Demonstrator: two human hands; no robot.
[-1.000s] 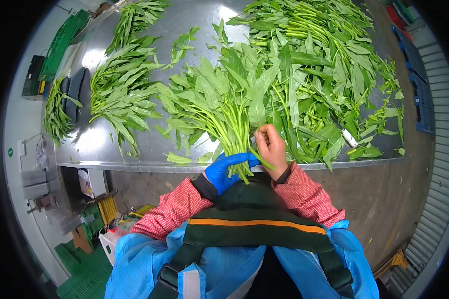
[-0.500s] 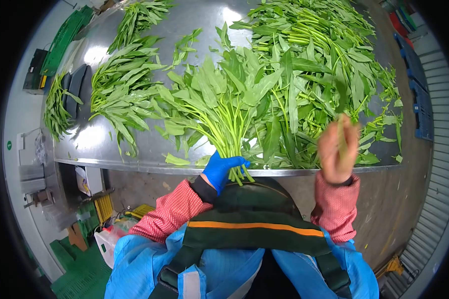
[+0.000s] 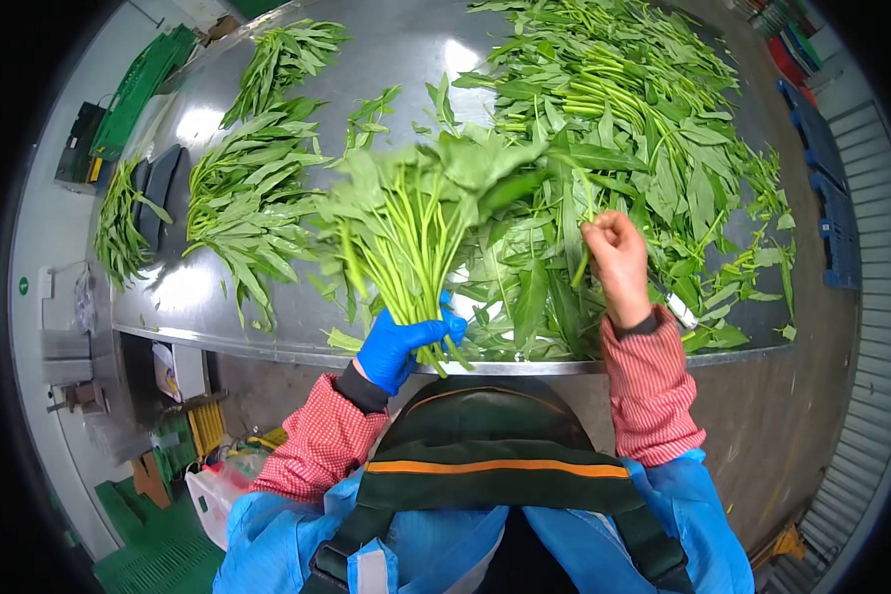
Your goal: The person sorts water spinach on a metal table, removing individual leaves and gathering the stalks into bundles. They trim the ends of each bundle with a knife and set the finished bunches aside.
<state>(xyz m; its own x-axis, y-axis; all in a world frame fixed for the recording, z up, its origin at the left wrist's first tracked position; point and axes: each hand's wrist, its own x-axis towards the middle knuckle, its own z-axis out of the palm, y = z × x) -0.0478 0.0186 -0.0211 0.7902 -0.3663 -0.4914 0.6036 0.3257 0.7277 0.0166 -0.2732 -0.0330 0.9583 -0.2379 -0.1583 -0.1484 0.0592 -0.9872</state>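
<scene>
My left hand (image 3: 406, 342), in a blue glove, is wrapped round the lower stems of a bunch of leafy greens (image 3: 406, 228). The bunch stands leaves up over the table's front edge, its upper leaves partly blurred. To its right, my bare right hand (image 3: 619, 259) pinches a single green stem (image 3: 586, 193) between thumb and fingers. Loose leaves and stems (image 3: 535, 297) lie beneath and between my hands. Behind them a large heap of greens (image 3: 653, 119) covers the right side of the table.
On the left of the metal table (image 3: 356, 45) lie separate bunches of greens (image 3: 247, 188). A dark object (image 3: 158, 188) sits near the left edge. Green crates (image 3: 158, 544) are at the lower left, and blue pallets (image 3: 832, 218) stand at the right.
My left hand and its bunch have moved left and slightly nearer my body. My right hand has moved left and up, with a stem in its fingers.
</scene>
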